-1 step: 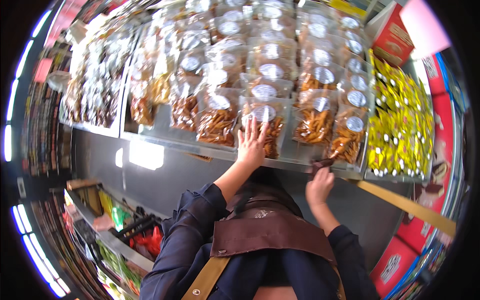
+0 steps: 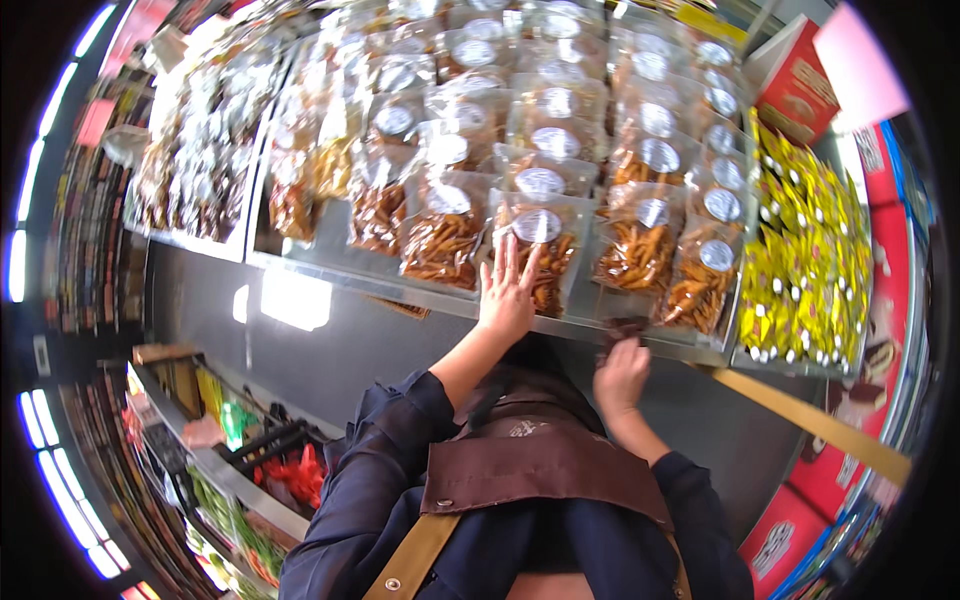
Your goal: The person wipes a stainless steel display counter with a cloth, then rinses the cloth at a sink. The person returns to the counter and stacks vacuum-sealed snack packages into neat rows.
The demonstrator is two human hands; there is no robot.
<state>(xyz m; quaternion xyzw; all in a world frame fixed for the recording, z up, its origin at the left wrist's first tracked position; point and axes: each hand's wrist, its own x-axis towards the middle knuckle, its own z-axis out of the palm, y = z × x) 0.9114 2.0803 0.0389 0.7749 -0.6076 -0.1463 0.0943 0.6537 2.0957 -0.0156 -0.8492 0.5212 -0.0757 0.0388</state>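
My left hand (image 2: 509, 295) lies with fingers stretched out on the lower part of a clear snack bag (image 2: 537, 228) with a round white label, in the front row of the display. In my right hand (image 2: 622, 378) is a dark brown cloth (image 2: 625, 328), bunched up and slightly blurred. The cloth is at the metal front edge (image 2: 590, 330) of the display shelf, below the bag (image 2: 637, 250) of orange-brown sticks. Another labelled bag (image 2: 440, 235) stands just left of my left hand.
Rows of similar bags extend back across the shelf. Yellow packets (image 2: 805, 270) fill the right section, with a red box (image 2: 795, 80) behind. A tan strip (image 2: 810, 420) sticks out at the right. Dark silvery packs (image 2: 200, 160) are on the left, and a cart with greens (image 2: 235, 510) is lower left.
My right hand has moved a little to the left along the shelf edge with the cloth. My left hand stays on the same bag, and the view has shifted slightly.
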